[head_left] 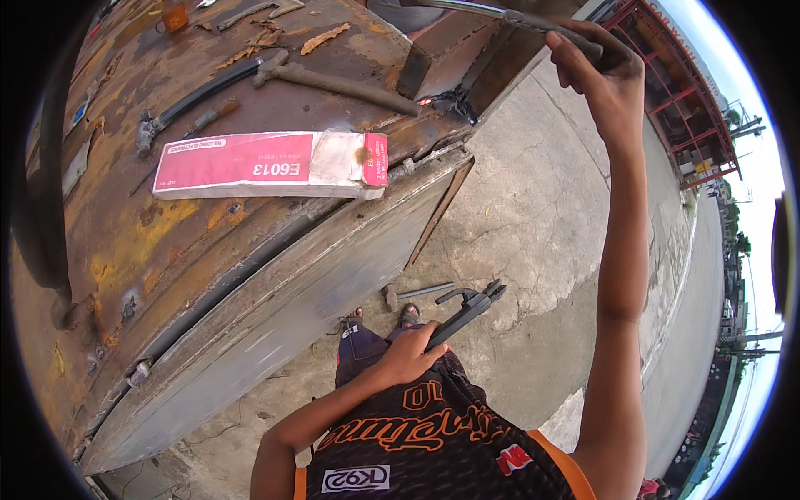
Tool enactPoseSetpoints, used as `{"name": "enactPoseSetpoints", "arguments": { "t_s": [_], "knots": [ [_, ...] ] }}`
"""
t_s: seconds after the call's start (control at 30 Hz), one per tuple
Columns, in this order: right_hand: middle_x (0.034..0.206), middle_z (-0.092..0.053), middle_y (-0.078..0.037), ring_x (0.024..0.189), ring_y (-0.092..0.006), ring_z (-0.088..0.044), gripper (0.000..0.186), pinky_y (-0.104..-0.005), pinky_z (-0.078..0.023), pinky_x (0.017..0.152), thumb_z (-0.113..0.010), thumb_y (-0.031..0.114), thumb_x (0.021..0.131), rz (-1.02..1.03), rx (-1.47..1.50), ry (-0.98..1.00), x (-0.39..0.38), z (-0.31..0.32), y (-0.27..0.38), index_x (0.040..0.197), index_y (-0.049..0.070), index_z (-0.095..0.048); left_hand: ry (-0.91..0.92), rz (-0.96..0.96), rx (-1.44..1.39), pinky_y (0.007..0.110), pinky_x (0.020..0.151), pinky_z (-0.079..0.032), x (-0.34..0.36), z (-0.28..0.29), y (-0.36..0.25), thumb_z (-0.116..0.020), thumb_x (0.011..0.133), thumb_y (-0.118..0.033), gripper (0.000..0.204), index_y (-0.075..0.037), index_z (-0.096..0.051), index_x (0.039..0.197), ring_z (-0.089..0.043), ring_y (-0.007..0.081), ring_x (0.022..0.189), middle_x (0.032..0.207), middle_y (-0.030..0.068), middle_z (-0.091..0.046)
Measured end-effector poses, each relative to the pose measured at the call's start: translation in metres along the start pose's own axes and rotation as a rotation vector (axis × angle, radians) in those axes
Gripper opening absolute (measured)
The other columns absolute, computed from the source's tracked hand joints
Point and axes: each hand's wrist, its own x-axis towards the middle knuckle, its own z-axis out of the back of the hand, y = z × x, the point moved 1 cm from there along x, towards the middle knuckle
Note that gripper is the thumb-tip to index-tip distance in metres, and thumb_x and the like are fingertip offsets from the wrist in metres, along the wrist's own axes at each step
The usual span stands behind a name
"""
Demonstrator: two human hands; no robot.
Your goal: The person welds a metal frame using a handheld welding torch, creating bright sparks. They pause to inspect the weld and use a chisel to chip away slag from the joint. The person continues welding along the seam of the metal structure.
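Note:
My left hand point(406, 357) is wrapped round a black welding electrode holder point(465, 313), held low in front of my body. No rod shows in its jaws. Raised at the upper right, my right hand point(598, 67) grips a tool with a dark handle point(554, 33) and a shiny metal shaft; its far end is out of view. Below that tool, a dark fresh weld point(454, 104) with a small red glow lies at the corner of an upright steel piece point(446, 54). On the rusty metal surface nearby rests a hammer point(350, 88).
A pink and white electrode box point(242, 162) lies along the edge of the rusty metal surface point(158, 221). Beyond it is a black-handled tool point(204, 96). Another hammer point(421, 292) lies on the concrete floor point(533, 208) by my feet. A red-framed structure point(667, 92) stands farther right.

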Motion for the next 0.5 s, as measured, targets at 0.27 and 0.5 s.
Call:
{"name": "enactPoseSetpoints", "arguments": {
  "t_s": [0.27, 0.5],
  "knots": [
    [0.064, -0.065, -0.006, 0.054, -0.0128, -0.060, 0.019, -0.0275, -0.045, 0.053, -0.066, 0.021, 0.098, 0.102, -0.303, -0.093, -0.057, -0.015, -0.024, 0.101, 0.004, -0.057, 0.020, 0.109, 0.027, 0.040, 0.067, -0.047, -0.008, 0.004, 0.007, -0.063, 0.095, -0.030, 0.047, 0.005, -0.054, 0.124, -0.064, 0.0320, 0.070, 0.079, 0.0207, -0.063],
    [0.065, -0.065, -0.013, 0.055, -0.0324, -0.064, 0.024, -0.0374, -0.048, 0.053, -0.061, 0.019, 0.101, 0.148, -0.313, 0.104, -0.045, -0.070, -0.091, 0.109, 0.004, -0.044, -0.102, 0.325, -0.013, 0.043, 0.068, -0.049, -0.022, -0.013, 0.005, -0.059, 0.097, -0.029, 0.051, 0.006, -0.049, 0.132, -0.066, 0.0380, 0.073, 0.078, 0.0220, -0.064]
  ]
}}
